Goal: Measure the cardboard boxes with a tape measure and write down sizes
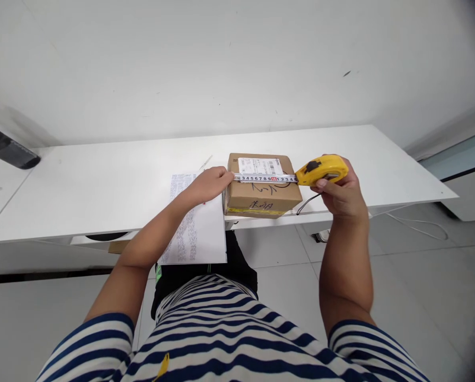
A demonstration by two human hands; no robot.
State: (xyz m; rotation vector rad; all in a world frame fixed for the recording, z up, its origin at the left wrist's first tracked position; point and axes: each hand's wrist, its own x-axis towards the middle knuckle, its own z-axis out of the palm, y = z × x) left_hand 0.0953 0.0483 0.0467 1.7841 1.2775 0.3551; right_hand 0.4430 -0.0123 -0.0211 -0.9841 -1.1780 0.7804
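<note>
A brown cardboard box (263, 198) with a white label (260, 165) and black handwriting sits near the front edge of the desk. Across its top lies the pulled-out blade (257, 178) of a tape measure, numbers facing up. My left hand (211, 184) is closed on the blade's end at the box's left edge. Just past the right edge, my right hand (341, 191) grips the yellow case of the tape measure (323, 168), from which a black wrist strap hangs. Under my left forearm, a sheet of paper (205, 233) with handwriting sticks out over the desk edge.
The white desk (122, 180) runs along a pale wall (229, 69). A dark cylindrical object (9, 146) is at the far left. On the tiled floor to the right lies a white cable (424, 222), near a white cabinet (460, 185).
</note>
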